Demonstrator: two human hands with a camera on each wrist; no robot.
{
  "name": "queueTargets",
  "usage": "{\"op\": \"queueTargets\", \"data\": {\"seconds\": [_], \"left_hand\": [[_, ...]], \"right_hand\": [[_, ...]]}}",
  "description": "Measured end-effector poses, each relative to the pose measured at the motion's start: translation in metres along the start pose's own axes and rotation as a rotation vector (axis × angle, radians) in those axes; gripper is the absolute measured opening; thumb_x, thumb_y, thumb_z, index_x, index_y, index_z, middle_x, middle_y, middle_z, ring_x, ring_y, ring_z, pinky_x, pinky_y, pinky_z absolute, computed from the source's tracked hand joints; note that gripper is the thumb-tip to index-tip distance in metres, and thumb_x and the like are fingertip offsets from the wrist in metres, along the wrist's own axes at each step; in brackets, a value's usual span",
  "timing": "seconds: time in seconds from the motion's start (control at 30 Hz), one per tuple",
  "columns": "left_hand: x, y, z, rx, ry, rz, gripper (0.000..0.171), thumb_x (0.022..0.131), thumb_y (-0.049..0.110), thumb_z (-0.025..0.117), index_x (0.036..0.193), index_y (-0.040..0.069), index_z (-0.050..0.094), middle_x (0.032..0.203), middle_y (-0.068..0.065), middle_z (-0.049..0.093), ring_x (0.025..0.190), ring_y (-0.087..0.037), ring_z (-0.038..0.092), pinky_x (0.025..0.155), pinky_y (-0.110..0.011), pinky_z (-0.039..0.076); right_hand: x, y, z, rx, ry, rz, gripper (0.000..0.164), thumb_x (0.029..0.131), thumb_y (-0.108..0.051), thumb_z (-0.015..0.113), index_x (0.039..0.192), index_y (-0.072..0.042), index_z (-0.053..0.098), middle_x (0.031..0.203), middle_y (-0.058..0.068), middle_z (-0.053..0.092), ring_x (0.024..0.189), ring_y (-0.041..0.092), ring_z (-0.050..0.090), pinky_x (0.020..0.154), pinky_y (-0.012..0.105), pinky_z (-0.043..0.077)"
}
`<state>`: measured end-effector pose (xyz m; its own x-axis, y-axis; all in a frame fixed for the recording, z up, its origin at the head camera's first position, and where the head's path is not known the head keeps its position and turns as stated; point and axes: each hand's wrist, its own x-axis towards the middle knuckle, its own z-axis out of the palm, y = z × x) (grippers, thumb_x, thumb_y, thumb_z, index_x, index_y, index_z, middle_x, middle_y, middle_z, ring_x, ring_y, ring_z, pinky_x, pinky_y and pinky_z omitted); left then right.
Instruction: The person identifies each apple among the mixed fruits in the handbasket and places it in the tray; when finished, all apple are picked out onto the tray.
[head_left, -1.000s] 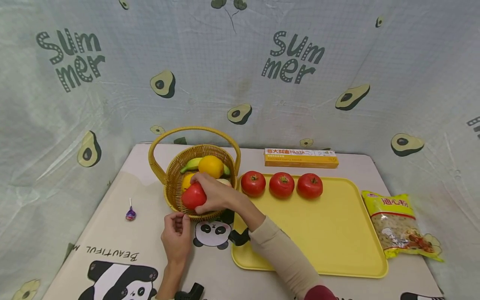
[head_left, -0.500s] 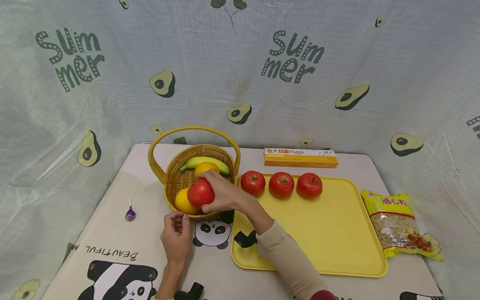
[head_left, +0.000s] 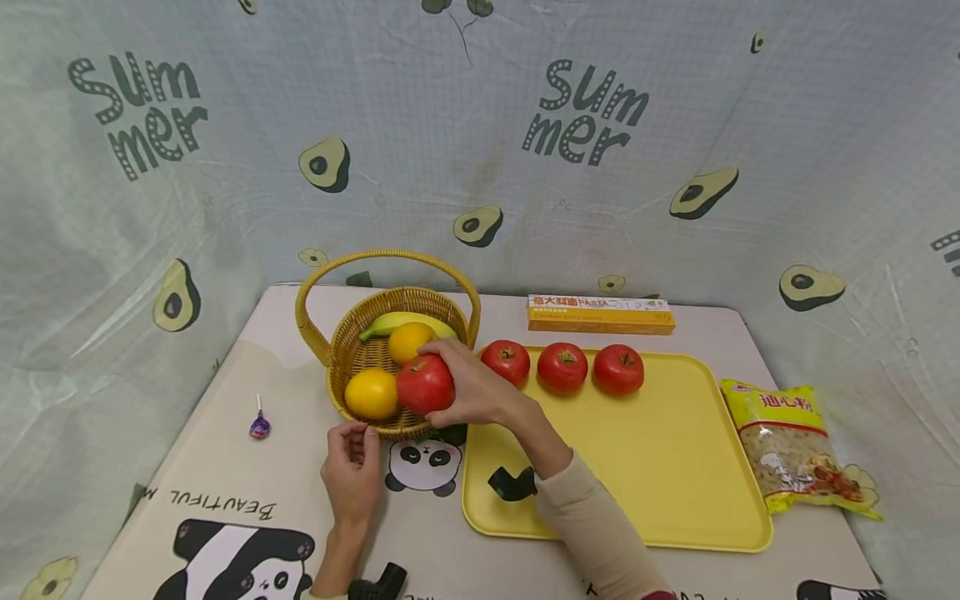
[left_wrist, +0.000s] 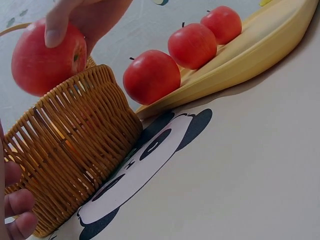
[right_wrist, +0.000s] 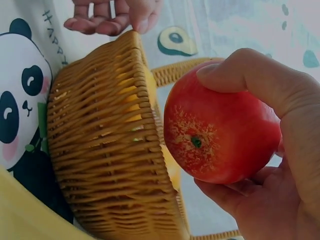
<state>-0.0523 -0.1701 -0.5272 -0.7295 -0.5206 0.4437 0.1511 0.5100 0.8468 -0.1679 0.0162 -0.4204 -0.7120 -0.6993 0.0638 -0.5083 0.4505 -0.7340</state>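
Observation:
My right hand point(head_left: 472, 387) grips a red apple point(head_left: 425, 384) at the front right of the wicker basket point(head_left: 341, 371). In the right wrist view, the apple point(right_wrist: 220, 127) is up beside the basket's rim, thumb on one side and fingers on the other. Inside the basket lie two orange-yellow round fruits, one at the front left point(head_left: 372, 394) and one farther back point(head_left: 411, 342), with a banana point(head_left: 393, 322) behind. My left hand point(head_left: 352, 471) is at the basket's front rim, pinching it between thumb and finger, the other fingers curled.
Three red apples point(head_left: 562, 368) stand in a row along the back of a yellow tray point(head_left: 637, 467). Behind it lies a pasta box point(head_left: 600, 316). A macaroni bag point(head_left: 795, 450) lies at the tray's right; a lollipop point(head_left: 259, 423) is left of the basket.
My right hand has moved the apple rightward and up from the basket's middle to its right side, uncovering the front orange-yellow fruit. The left hand has stayed at the rim.

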Motion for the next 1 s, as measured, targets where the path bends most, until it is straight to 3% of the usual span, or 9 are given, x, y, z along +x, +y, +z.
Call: {"op": "queueTargets", "data": {"seconds": [0.23, 0.5, 0.8, 1.0], "left_hand": [[0.000, 0.000, 0.000, -0.005, 0.000, -0.008, 0.013, 0.096, 0.005, 0.061, 0.105, -0.004, 0.057, 0.081, -0.007, 0.061, 0.068, 0.000, 0.047, 0.062, -0.007, 0.040], [-0.001, 0.001, 0.000, -0.004, -0.005, -0.017, 0.013, 0.097, 0.005, 0.060, 0.106, -0.003, 0.057, 0.081, -0.005, 0.060, 0.069, 0.000, 0.047, 0.063, -0.006, 0.040], [-0.001, 0.002, 0.000, -0.012, -0.004, -0.014, 0.013, 0.097, 0.005, 0.060, 0.106, -0.003, 0.058, 0.081, -0.005, 0.060, 0.069, 0.000, 0.047, 0.063, -0.007, 0.040], [-0.001, 0.002, 0.000, -0.009, -0.002, -0.011, 0.013, 0.096, 0.004, 0.060, 0.106, -0.004, 0.057, 0.082, -0.005, 0.060, 0.070, 0.001, 0.047, 0.064, -0.007, 0.040]], "right_hand": [[-0.015, 0.006, -0.008, 0.029, 0.047, 0.016, 0.088, 0.070, -0.028, 0.084, 0.144, -0.020, 0.038, 0.142, 0.003, 0.048, 0.126, 0.021, 0.050, 0.100, 0.044, 0.052], [-0.034, 0.015, -0.018, 0.027, 0.086, 0.013, 0.096, 0.071, -0.032, 0.089, 0.149, -0.017, 0.035, 0.145, 0.002, 0.044, 0.130, 0.022, 0.047, 0.106, 0.049, 0.048], [-0.054, 0.026, -0.029, 0.068, 0.159, 0.040, 0.093, 0.069, -0.041, 0.090, 0.145, -0.022, 0.040, 0.141, -0.003, 0.045, 0.128, 0.018, 0.049, 0.103, 0.046, 0.051], [-0.072, 0.034, -0.035, 0.076, 0.222, 0.074, 0.089, 0.070, -0.034, 0.090, 0.143, -0.025, 0.041, 0.139, -0.004, 0.048, 0.127, 0.020, 0.051, 0.099, 0.048, 0.053]]}}
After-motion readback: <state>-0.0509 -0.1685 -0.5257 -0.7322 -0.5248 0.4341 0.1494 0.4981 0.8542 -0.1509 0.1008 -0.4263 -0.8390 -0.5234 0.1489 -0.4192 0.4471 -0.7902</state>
